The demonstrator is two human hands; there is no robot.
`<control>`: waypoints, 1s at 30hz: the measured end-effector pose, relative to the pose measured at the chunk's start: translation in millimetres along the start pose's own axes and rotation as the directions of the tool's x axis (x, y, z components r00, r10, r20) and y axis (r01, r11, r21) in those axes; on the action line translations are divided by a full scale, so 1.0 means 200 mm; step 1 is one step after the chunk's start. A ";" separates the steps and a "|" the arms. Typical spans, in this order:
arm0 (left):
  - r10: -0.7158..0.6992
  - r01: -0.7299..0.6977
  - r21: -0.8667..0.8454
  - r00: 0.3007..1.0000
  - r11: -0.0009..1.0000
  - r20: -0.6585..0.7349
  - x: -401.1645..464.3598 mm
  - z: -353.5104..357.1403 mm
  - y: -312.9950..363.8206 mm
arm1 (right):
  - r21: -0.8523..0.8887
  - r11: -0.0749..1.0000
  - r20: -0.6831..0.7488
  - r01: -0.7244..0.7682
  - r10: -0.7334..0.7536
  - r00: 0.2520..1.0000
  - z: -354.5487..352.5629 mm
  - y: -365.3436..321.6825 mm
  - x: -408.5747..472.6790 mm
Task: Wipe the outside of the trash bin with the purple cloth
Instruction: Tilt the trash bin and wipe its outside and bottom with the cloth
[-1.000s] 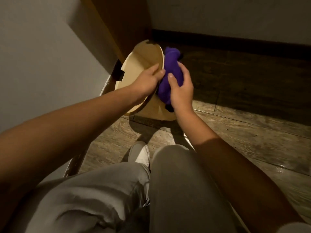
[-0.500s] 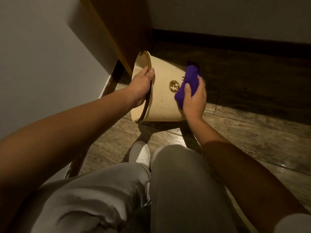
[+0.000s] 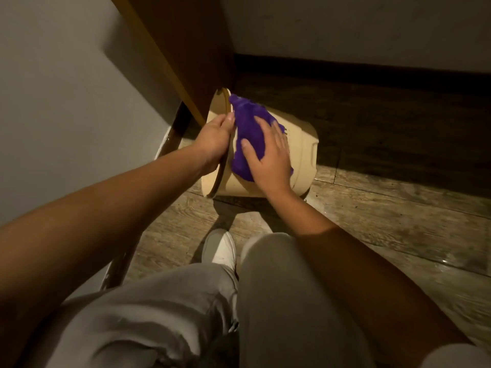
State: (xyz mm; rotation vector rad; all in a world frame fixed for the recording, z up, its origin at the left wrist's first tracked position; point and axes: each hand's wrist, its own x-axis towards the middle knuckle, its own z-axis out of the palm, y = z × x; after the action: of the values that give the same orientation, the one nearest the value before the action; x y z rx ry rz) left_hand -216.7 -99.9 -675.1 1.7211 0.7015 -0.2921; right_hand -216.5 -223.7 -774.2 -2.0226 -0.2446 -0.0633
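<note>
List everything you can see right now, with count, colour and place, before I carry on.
trash bin: one, beige, tipped on its side on the floor, opening facing left
purple cloth: one, purple, pressed on the bin's outer wall near the rim
wooden panel: one, brown, behind the bin
floor: wood planks, brown
wall: grey, left
shoe: one, white, below the bin
trousers: light grey, bottom
left hand: grips the bin's rim
right hand: flat on the cloth
</note>
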 end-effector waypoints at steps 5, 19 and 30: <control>-0.032 0.034 0.046 0.998 0.998 -0.051 0.02 -0.03 -0.01 | -0.050 0.960 -0.089 -0.276 0.271 0.958 -0.11 0.26 0.05; -0.015 0.019 0.047 0.997 0.999 -0.080 0.02 -0.01 -0.02 | 0.000 0.932 -0.196 -0.363 0.356 0.914 -0.38 0.34 0.17; 0.054 -0.051 0.092 0.998 0.994 -0.032 -0.02 0.02 0.01 | 0.002 0.938 -0.118 -0.346 0.344 0.931 -0.23 0.28 0.02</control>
State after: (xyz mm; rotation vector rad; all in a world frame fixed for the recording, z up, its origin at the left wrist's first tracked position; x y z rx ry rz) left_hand -217.7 -104.5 -672.4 1.8320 0.6758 -0.2624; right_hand -198.1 -287.4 -802.6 -2.0447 0.1895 0.0378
